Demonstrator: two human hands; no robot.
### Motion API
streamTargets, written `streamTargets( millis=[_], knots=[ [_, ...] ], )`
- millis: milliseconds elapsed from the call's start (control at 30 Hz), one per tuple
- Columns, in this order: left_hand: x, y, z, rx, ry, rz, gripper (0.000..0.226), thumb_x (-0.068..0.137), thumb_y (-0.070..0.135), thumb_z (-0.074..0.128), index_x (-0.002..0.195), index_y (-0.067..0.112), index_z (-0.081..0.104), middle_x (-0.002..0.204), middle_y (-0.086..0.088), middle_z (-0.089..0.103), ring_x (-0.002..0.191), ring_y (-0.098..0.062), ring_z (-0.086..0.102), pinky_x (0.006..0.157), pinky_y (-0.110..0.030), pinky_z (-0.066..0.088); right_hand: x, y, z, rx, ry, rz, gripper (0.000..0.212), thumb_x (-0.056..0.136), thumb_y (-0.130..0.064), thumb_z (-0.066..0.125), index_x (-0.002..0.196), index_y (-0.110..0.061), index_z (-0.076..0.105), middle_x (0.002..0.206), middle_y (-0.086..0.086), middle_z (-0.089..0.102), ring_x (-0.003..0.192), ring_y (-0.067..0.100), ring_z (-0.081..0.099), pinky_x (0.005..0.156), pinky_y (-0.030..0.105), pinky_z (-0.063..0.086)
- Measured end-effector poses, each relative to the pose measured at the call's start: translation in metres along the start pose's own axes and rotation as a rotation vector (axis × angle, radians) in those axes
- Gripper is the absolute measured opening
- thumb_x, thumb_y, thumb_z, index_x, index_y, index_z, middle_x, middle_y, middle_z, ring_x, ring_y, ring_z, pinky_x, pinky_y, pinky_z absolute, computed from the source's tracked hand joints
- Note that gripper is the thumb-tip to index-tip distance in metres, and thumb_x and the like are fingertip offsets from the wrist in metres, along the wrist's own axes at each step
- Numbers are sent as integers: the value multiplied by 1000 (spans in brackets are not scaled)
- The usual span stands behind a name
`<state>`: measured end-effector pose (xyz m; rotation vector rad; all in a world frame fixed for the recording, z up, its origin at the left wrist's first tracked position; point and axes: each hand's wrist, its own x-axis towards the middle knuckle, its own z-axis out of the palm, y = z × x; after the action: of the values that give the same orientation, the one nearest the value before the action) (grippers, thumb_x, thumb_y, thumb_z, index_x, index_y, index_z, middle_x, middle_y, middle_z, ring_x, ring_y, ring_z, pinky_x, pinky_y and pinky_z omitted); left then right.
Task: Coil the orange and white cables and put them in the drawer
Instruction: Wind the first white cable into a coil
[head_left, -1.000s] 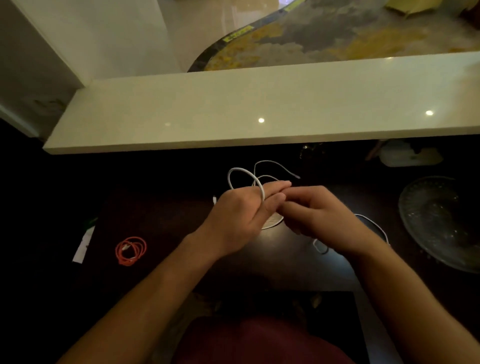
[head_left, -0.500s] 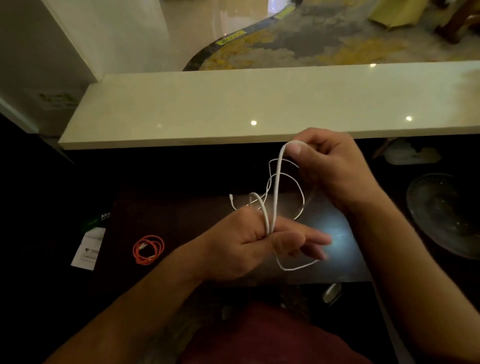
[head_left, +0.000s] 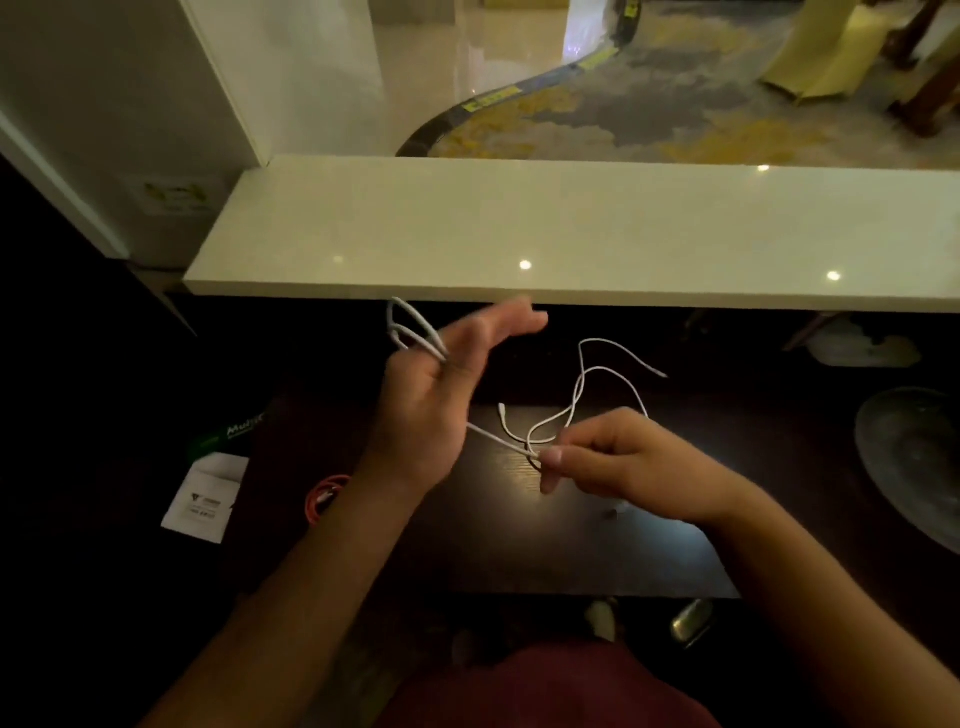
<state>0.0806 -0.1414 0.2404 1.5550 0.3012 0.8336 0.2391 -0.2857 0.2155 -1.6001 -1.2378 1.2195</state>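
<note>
A thin white cable (head_left: 581, 388) runs between both hands above the dark table (head_left: 597, 545). My left hand (head_left: 431, 410) is raised, fingers stretched out, with a few white loops wound around it and sticking out at its upper left. My right hand (head_left: 618, 462) pinches the cable between thumb and forefinger just above the table. The cable's loose end curls up and to the right. The orange cable (head_left: 324, 496) lies coiled on the table at the left, partly hidden behind my left forearm. No drawer can be made out.
A long white marble counter (head_left: 571, 234) overhangs the table at the back. A white card (head_left: 200, 499) and a green packet (head_left: 228, 434) lie at the left. A dark glass dish (head_left: 914, 457) sits at the right. Small metal objects (head_left: 691, 621) lie below the table's front edge.
My left hand rose and opened its fingers, keeping the loops. My right hand dropped from up near the counter to the table, drawing the cable down. The view tilted upward.
</note>
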Motion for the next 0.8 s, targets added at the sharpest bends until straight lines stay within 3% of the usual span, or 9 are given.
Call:
streamTargets(
  millis=[100, 167, 233, 300, 367, 467, 600, 733, 800],
  knots=[
    [-6, -21, 9, 320, -267, -41, 35, 105, 29, 47, 124, 8, 68, 120, 2, 73, 115, -8, 67, 101, -21, 46, -14, -45, -20, 126, 184, -183, 24, 99, -23, 59, 86, -13, 76, 54, -5, 48, 50, 15, 34, 48, 25, 23],
    [-8, -30, 16, 442, -396, -74, 32, 105, 30, 49, 121, 12, 69, 107, 0, 77, 95, -12, 73, 89, -24, 53, -22, -65, -33, 155, 272, -291, 25, 98, -18, 56, 86, -4, 72, 56, -7, 62, 50, 2, 45, 50, 13, 33],
    [-2, -36, 22, 608, -432, -59, 39, 105, 38, 44, 108, 13, 73, 86, 0, 77, 72, -9, 72, 79, -35, 58, -26, -77, -37, 155, 218, -346, 25, 96, -14, 54, 87, 3, 71, 69, 10, 72, 58, 0, 62, 59, 10, 45],
    [6, -35, 27, 666, -499, -65, 48, 103, 48, 41, 96, 16, 76, 75, 2, 76, 68, -6, 71, 76, -38, 58, -24, -80, -35, 140, 144, -359, 24, 97, -12, 55, 85, 4, 70, 72, 27, 67, 59, 3, 65, 58, 11, 47],
    [11, -32, 32, 575, -587, -111, 36, 104, 42, 48, 111, 19, 75, 87, 4, 79, 82, -3, 73, 86, -34, 57, -18, -74, -38, 131, 200, -362, 29, 101, -22, 61, 80, -6, 73, 66, 27, 62, 55, 11, 59, 54, 17, 42],
    [8, -16, 38, 404, -666, -124, 29, 104, 24, 52, 124, 13, 71, 110, 5, 77, 108, 0, 68, 101, -30, 51, -4, -62, -54, 199, 370, -385, 29, 95, -30, 61, 76, -12, 74, 48, 7, 45, 47, 13, 37, 47, 24, 29],
    [-2, 16, 41, -183, -768, -121, 33, 104, 19, 48, 125, -1, 66, 109, -12, 75, 105, -30, 71, 98, -54, 52, 21, -32, -60, 225, 422, -313, 17, 83, -35, 72, 71, -24, 74, 53, -2, 46, 50, 10, 36, 48, 23, 27],
    [13, 35, 22, -796, -538, -39, 41, 105, 33, 45, 128, 6, 66, 103, -14, 77, 102, -35, 70, 93, -43, 53, 37, 10, -47, 187, 373, -167, 30, 82, -51, 76, 70, -24, 72, 60, 12, 45, 56, 18, 36, 52, 27, 26],
    [22, 38, 9, -769, -365, 15, 42, 103, 36, 45, 129, 10, 66, 107, -11, 77, 111, -31, 70, 94, -36, 54, 37, 27, -41, 216, 358, -71, 30, 89, -44, 70, 71, -19, 71, 53, 0, 41, 47, 11, 32, 47, 24, 22]
  ],
)
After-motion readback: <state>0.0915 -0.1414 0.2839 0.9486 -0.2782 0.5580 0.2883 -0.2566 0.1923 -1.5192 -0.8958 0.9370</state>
